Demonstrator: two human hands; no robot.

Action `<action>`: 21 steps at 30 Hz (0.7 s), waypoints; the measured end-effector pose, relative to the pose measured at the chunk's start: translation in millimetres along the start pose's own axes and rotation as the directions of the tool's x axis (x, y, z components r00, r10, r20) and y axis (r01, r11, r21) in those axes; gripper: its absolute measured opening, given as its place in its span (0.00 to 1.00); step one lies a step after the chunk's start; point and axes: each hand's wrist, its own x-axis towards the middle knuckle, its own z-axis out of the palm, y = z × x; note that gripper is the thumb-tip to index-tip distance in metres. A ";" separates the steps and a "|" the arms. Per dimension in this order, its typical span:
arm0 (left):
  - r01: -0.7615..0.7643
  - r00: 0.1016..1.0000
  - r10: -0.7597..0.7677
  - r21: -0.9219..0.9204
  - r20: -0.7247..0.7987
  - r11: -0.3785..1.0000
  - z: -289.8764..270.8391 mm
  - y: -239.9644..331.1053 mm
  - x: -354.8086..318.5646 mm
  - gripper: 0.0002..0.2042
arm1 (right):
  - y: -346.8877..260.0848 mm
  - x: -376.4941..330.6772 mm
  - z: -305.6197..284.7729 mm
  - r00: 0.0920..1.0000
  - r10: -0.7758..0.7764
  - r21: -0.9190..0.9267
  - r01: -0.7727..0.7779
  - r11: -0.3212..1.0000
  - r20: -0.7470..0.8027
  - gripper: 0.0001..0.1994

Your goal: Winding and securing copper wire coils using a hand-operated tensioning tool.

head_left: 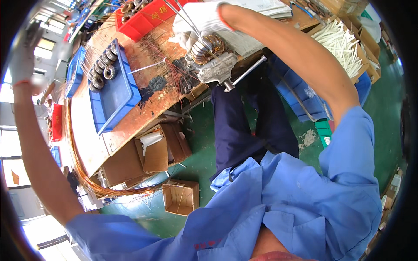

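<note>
A ring coil wound with copper-coloured wire point(209, 48) sits at the jaws of a grey metal vise point(218, 68) on the bench edge. My right hand point(201, 21), in a white glove, reaches over from the right, and its fingers curl down against the coil's far left side. Thin metal rods or stiff wires point(185, 16) rise beside that hand. Raised high at the far left is my left hand point(24, 58), also gloved in white and smeared by motion. A dark shape shows at its upper end; I cannot make out whether it is held.
A blue tray point(116, 106) with several wound coils point(102, 65) lies on the wooden bench point(93, 148). Behind stands a red bin point(141, 21). A copper wire bundle point(82, 174) bends off the bench. White sleeves point(337, 45) fill a right-hand box; cartons point(180, 198) stand below.
</note>
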 end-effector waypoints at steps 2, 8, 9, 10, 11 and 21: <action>-0.018 0.994 -0.044 0.550 0.099 0.835 40.9 -29.1 -26.2 0.13 | -0.3 -38.9 2.2 0.893 -0.122 -0.263 0.004 0.965 -0.433 0.16; 0.411 0.864 -0.413 0.071 0.287 0.909 234.2 -40.8 -149.8 0.11 | -139.8 -209.2 72.9 0.909 0.411 0.655 -0.350 0.670 0.065 0.11; 0.602 0.757 -0.580 0.023 0.300 0.798 271.0 -4.0 -165.6 0.14 | -129.4 -237.4 111.7 0.876 0.482 0.690 -0.367 0.624 0.029 0.14; 0.582 0.797 -0.505 -0.200 0.331 0.788 293.0 -4.8 -185.8 0.17 | -112.5 -259.4 154.3 0.808 0.587 0.814 -0.307 0.493 -0.051 0.19; 0.622 0.783 -0.514 -0.464 0.350 0.630 320.4 -17.7 -201.9 0.20 | -77.4 -273.1 176.5 0.772 0.631 0.977 -0.072 0.199 -0.071 0.22; 0.127 0.989 -0.133 0.102 0.059 0.987 215.4 -154.3 -182.3 0.11 | -37.9 -355.6 103.9 0.360 0.540 0.593 0.724 0.353 -0.761 0.26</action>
